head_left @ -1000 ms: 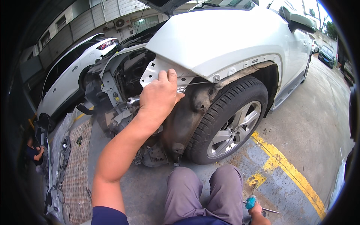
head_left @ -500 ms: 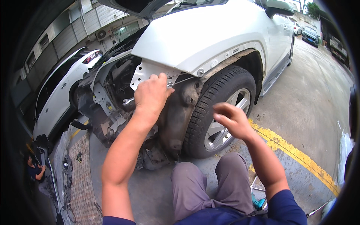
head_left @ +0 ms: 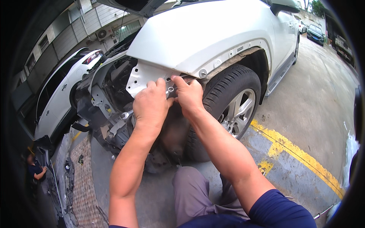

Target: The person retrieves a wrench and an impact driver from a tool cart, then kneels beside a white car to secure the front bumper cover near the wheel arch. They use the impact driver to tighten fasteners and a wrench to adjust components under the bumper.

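My left hand (head_left: 149,105) is closed around a combination wrench (head_left: 126,114). Its open end sticks out to the left of the fist, and the ring end shows between my two hands. Close beside it, my right hand (head_left: 189,94) has its fingers bent together at the lower edge of the white car's fender (head_left: 190,41); what they grip is hidden. A white metal bracket (head_left: 142,78) with holes lies just behind my left fingers. Right of my right hand, a round washer-like fastener (head_left: 203,73) sits on the fender edge.
The front wheel (head_left: 237,110) stands right of my hands. Exposed front-end parts (head_left: 108,102) lie to the left. A second white car (head_left: 62,91) is parked beyond. At far left, a person (head_left: 37,171) is by a dark panel. A yellow line (head_left: 300,159) crosses the floor.
My right hand has moved up and left from in front of the wheel to the fender edge beside my left hand. The left hand still holds the wrench.
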`<act>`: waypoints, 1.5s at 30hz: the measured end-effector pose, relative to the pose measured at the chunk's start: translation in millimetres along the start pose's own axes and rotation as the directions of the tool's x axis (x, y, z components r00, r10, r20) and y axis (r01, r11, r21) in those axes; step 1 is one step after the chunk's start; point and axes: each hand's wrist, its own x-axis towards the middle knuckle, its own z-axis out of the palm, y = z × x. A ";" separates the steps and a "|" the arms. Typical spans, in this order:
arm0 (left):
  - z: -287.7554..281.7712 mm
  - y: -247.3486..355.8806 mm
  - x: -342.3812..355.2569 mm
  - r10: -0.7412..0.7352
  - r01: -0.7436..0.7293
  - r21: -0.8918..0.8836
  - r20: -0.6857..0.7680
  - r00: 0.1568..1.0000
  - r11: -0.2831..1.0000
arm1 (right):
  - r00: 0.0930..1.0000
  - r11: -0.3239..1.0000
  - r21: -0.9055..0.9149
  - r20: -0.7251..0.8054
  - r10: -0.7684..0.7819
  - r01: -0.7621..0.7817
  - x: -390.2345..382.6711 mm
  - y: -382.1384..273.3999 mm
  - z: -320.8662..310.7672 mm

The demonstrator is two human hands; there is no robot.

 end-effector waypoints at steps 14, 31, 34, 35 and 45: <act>2.4 9.0 -12.0 -0.012 0.015 0.056 -0.049 0.999 0.998 | 0.997 0.996 -0.084 -0.077 -0.013 0.007 1.8 -2.1 -0.3; 6.0 6.1 -15.6 -0.027 0.027 -0.037 -0.016 1.000 0.999 | 0.998 0.928 -0.372 -0.050 -0.025 0.004 -4.5 -10.8 0.8; 9.6 8.3 -16.4 -0.031 0.031 -0.006 -0.032 0.999 0.999 | 1.000 0.938 -0.347 0.001 0.000 0.000 -4.4 -9.6 -1.6; 8.9 10.0 -16.5 -0.039 0.039 0.000 -0.021 0.999 0.999 | 1.000 0.941 -0.338 0.018 0.017 -0.010 -3.0 -10.1 -2.2; 12.0 17.4 -23.2 -0.094 0.094 0.014 -0.004 0.996 0.996 | 0.996 0.936 -0.351 0.092 0.017 0.016 -4.6 -12.9 -7.3</act>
